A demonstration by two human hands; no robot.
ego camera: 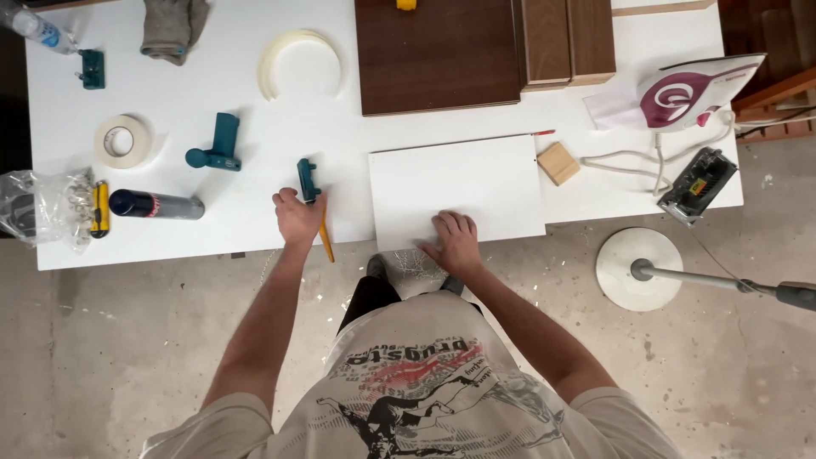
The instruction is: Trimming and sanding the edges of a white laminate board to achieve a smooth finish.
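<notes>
Worktop (212,246) first, white and wide, scanned from its left edge: one clear plastic bag (42,204) of small hardware, one plastic bottle (38,27) up in the far corner, one yellow-and-black utility knife (100,208), one roll of pale tape (123,140), one dark spray can (157,205) lying on its side. Teal plastic tools, three in all: a small one (91,69) near the bottle, a handled one (217,144) by the tape, and a third trimmer (307,179) just ahead of the left hand (297,217). One grey cloth (172,27) and one coil of cream edge banding (297,64) sit at the far side.

That left hand lies on the worktop with its fingers curled loosely round the near end of the third teal trimmer, and one yellow pencil (326,238) pokes out beside it toward the near edge. Whether the pencil is actually pinched, I cannot tell.

Centre now: one white panel (459,183) lies flat at the near edge, and the right hand (455,242) presses down on its near rim, fingers spread flat. Behind it, one large dark wood board (438,55) and two narrower ones (568,41) beside it.

Further right: one small wooden block (558,163), one clothes iron (693,93) with its cord, one small power tool (699,183) at the corner. On the floor, one round lamp base (637,268).
</notes>
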